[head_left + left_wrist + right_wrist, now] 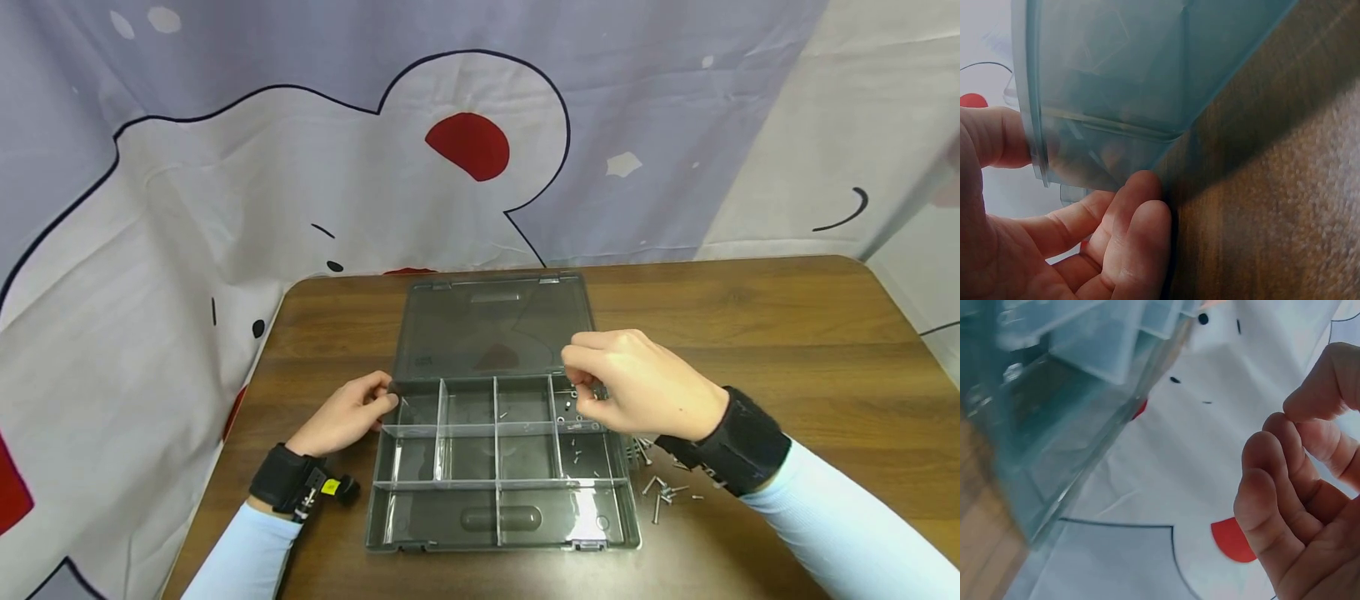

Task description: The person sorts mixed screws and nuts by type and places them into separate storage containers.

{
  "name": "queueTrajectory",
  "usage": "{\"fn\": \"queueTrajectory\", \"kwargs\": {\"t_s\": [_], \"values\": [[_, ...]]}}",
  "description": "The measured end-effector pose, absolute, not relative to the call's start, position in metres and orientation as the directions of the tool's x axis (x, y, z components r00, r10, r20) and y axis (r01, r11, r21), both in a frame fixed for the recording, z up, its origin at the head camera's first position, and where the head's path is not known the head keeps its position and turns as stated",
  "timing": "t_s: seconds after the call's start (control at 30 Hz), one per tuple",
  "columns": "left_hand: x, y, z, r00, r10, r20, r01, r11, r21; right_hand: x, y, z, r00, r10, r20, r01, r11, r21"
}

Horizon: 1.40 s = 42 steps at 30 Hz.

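Observation:
A grey see-through compartment box (435, 525) lies on the table with its lid (495, 325) folded back flat. My left hand (348, 412) grips the box at its back left corner; in the left wrist view the thumb and fingers lie around that corner. Over the back right compartment hovers my right hand (637, 379), fingers curled, thumb meeting the index fingertip. Nothing shows between those tips in the right wrist view. Small nuts (567, 406) lie in the compartment beneath it, partly hidden by the hand. Tiny screws (576, 454) sit in the compartment in front.
Several loose screws (660, 492) are scattered on the wooden table (787, 333) to the right of the box, partly under the right wrist. A printed cloth (262, 183) hangs behind the table's back edge.

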<state>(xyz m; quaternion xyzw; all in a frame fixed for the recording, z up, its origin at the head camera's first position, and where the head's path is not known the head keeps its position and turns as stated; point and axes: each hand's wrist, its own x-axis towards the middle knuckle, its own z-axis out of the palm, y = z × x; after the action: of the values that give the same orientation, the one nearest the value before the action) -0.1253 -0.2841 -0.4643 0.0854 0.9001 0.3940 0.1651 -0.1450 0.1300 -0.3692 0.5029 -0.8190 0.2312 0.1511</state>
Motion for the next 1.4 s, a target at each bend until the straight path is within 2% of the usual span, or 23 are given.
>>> {"fn": "queueTrajectory", "kwargs": {"t_s": [0.3, 0.6, 0.7, 0.83, 1.0, 1.4], "values": [[-0.126, -0.286, -0.465, -0.931, 0.281, -0.232, 0.021, 0.677, 0.736, -0.155, 0.099, -0.359, -0.432, -0.791, 0.434, -0.901, 0.36, -0.242], [-0.127, -0.285, -0.465, -0.932, 0.281, -0.229, 0.021, 0.673, 0.739, -0.155, 0.094, -0.361, -0.462, -0.801, 0.38, -0.885, 0.392, -0.251], [-0.126, -0.285, -0.465, -0.932, 0.283, -0.228, 0.023, 0.672, 0.741, -0.152, 0.097, -0.363, -0.489, -0.822, 0.291, -0.87, 0.438, -0.226], [-0.126, -0.285, -0.464, -0.931, 0.282, -0.23, 0.022, 0.674, 0.738, -0.149, 0.101, -0.364, -0.48, -0.853, 0.207, -0.876, 0.452, -0.169], [-0.125, -0.286, -0.465, -0.929, 0.286, -0.235, 0.021, 0.673, 0.739, -0.15, 0.106, -0.364, -0.467, -0.858, 0.213, -0.883, 0.443, -0.154], [-0.125, -0.286, -0.464, -0.926, 0.289, -0.241, 0.019, 0.674, 0.738, -0.142, 0.146, -0.381, -0.533, -0.825, 0.186, -0.845, 0.508, -0.167]]}}
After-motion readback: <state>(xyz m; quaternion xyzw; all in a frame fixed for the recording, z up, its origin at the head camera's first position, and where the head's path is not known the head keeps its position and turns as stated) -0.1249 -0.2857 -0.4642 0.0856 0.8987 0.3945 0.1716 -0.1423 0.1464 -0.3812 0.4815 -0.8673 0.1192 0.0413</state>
